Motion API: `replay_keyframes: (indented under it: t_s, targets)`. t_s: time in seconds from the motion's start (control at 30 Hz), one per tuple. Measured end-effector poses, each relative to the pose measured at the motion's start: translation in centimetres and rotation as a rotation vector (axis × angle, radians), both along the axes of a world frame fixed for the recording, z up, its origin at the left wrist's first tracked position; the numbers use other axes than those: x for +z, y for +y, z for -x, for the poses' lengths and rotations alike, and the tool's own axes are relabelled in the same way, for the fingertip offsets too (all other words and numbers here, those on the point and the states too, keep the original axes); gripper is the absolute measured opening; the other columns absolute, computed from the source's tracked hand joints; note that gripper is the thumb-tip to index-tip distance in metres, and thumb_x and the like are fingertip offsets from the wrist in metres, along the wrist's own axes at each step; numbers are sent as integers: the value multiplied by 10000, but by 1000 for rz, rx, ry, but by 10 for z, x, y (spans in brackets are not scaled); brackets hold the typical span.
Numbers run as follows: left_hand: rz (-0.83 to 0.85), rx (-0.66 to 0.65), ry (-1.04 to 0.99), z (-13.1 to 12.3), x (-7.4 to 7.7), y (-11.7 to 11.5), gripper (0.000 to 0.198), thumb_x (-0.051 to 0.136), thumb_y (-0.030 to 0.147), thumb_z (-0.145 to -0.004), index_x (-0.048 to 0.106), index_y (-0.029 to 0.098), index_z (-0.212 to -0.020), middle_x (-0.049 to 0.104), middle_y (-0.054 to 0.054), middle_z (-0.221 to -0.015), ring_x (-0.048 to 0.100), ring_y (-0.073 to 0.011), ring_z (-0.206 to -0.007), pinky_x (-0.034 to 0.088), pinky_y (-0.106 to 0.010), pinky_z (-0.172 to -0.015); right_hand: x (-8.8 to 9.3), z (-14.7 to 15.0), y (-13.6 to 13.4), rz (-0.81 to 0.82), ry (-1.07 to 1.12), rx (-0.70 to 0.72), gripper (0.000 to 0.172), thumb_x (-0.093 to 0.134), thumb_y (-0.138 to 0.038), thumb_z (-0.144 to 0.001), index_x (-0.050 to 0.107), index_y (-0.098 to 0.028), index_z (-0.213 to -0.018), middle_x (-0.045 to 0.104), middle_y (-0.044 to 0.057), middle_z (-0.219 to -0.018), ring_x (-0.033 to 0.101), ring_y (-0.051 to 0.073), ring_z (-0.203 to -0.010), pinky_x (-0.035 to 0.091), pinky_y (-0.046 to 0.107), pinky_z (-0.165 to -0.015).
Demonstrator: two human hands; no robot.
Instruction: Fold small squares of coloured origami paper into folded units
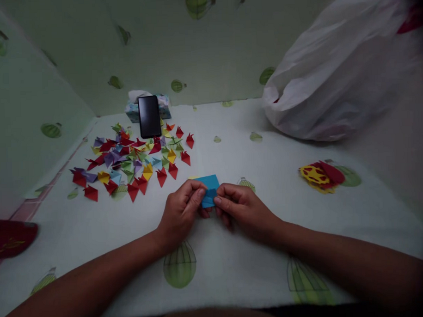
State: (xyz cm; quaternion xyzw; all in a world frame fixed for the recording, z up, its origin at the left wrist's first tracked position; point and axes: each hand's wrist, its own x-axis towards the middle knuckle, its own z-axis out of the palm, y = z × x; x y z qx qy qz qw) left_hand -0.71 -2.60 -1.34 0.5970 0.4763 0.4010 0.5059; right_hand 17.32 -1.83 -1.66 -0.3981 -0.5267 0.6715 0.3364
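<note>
A small blue sheet of paper (211,181) is held between my two hands over the middle of the table. My left hand (183,208) pinches its left edge, thumb on top. On the other side, my right hand (243,203) grips the right edge between thumb and fingers. A darker blue, seemingly folded part shows between the thumbs. Just behind the left fingers peeks a bit of yellow paper (192,177). To the left lie many folded paper cranes (141,183) in red, purple, green, yellow and blue, loosely spread.
A black phone (149,116) leans on a tissue box (131,111) behind the cranes. A large white plastic bag (320,90) stands at the back right. Yellow and red paper cutouts (316,175) lie at right, a red object (13,237) at far left. The cloth (236,268) has balloon prints.
</note>
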Motion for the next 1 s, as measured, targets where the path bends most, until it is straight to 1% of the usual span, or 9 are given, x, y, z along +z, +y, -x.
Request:
replay_keyframes:
  t_s: [0.1, 0.23, 0.47, 0.67, 0.73, 0.8, 0.87, 0.93, 1.0]
  targets:
    - [77, -26, -100, 0, 1, 1, 204, 575, 368, -922, 565, 173, -980, 659, 22, -672, 650, -124, -597, 511, -237, -601, 2, -1, 1, -16, 9, -50, 282, 635, -380, -863, 497, -188, -711, 554, -46, -596, 490, 67, -422, 398, 193, -388]
    - [181, -49, -147, -2, 1, 2, 220, 673, 340, -844, 558, 153, -822, 674, -2, -690, 632, -113, -572, 515, -236, -576, 1, -2, 2, -22, 6, -58, 277, 636, -367, -864, 486, -192, -711, 559, -47, -596, 497, 69, -425, 401, 194, -394]
    - [202, -29, -142, -1, 2, 1, 257, 647, 338, -859, 505, 169, -728, 632, 23, -595, 570, -88, -494, 461, -209, -509, -2, -3, 2, -24, 11, -13, 261, 615, -346, -882, 490, -194, -711, 553, -50, -582, 502, 71, -423, 411, 195, -398]
    - [208, -39, -97, -1, 5, 3, 265, 658, 378, -847, 546, 158, -751, 618, 19, -582, 563, -93, -494, 440, -207, -498, 1, -1, 0, 8, 26, 0, 283, 633, -364, -866, 490, -191, -694, 547, -54, -577, 493, 65, -408, 408, 192, -388]
    - [204, -39, -71, 0, 7, 3, 280, 624, 383, -874, 547, 154, -732, 606, 19, -572, 553, -89, -484, 434, -203, -495, 0, -1, 0, 41, 53, 19, 295, 647, -373, -859, 495, -186, -690, 553, -53, -576, 501, 64, -407, 405, 186, -385]
    - [166, -24, -58, 1, 9, 4, 293, 531, 386, -933, 557, 154, -754, 598, 13, -590, 562, -97, -510, 454, -211, -513, 0, -2, 2, 76, 105, 11, 296, 664, -367, -853, 501, -180, -693, 575, -49, -583, 513, 61, -408, 412, 179, -391]
    - [69, 17, -38, 3, 10, 6, 243, 471, 357, -963, 582, 159, -874, 627, -8, -698, 592, -112, -586, 482, -220, -543, -1, -3, 4, 129, 183, -3, 287, 686, -351, -841, 507, -177, -699, 592, -48, -585, 512, 59, -402, 420, 175, -389]
    - [-90, 31, 18, 6, 9, 8, 157, 529, 295, -935, 586, 182, -1027, 652, -54, -940, 631, -134, -740, 520, -237, -606, 0, -4, 6, 202, 264, -2, 279, 703, -342, -824, 518, -173, -704, 596, -47, -583, 502, 59, -395, 434, 178, -381]
    - [-298, -18, 114, 9, 7, 11, 213, 614, 220, -876, 603, 209, -1088, 594, -97, -1196, 627, -179, -967, 550, -281, -733, 1, -5, 9, 284, 324, 27, 278, 717, -344, -806, 527, -169, -704, 594, -48, -576, 495, 61, -381, 442, 181, -365]
